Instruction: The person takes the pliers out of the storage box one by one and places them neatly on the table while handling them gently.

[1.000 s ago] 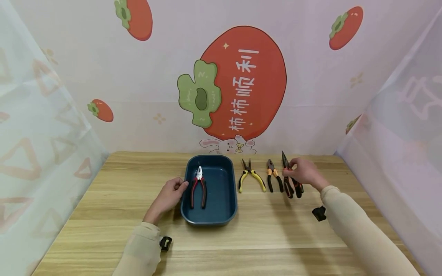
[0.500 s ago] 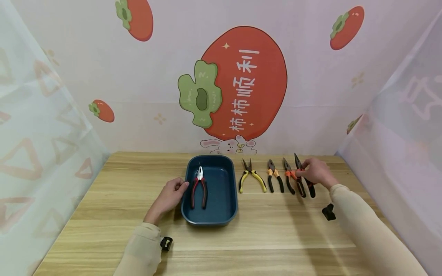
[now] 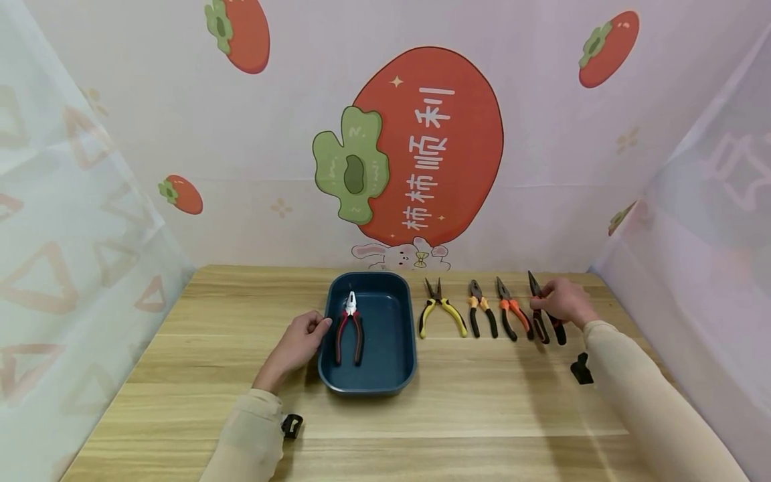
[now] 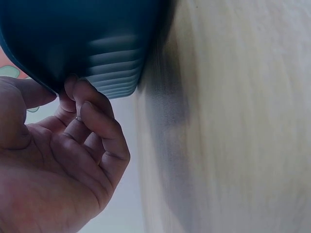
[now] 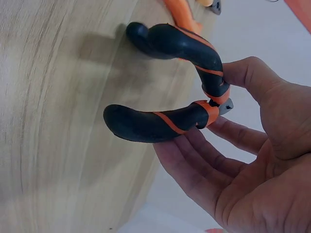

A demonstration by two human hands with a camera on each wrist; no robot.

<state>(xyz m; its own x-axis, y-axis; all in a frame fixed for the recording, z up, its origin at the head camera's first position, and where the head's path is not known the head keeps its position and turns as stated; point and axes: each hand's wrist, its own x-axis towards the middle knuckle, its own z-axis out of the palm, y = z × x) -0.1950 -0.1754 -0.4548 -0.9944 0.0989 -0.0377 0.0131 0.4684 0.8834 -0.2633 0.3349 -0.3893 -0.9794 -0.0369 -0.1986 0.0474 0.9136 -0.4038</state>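
Note:
My right hand [image 3: 565, 301] holds black-and-orange long-nose pliers [image 5: 170, 121] between thumb and fingers, close over the table at the right end of a row. Their handles are spread, and the hand covers part of them in the head view. My left hand [image 3: 301, 341] pinches the left rim of a dark blue tray [image 3: 369, 389], thumb on one side and fingers on the other in the left wrist view. Inside the tray lie combination pliers [image 3: 349, 328] with red-and-black handles and a silver head.
Between tray and right hand, yellow-handled long-nose pliers [image 3: 442, 314], light-orange-and-black pliers [image 3: 482, 311] and orange-and-black long-nose pliers [image 3: 512, 311] lie in a row on the wooden table [image 3: 470, 402]. A patterned cloth wall [image 3: 271, 134] stands behind.
My right hand has carried its pliers to the right, away from the orange-and-black long-nose pliers, which now lie uncovered. The left hand stays at the tray rim.

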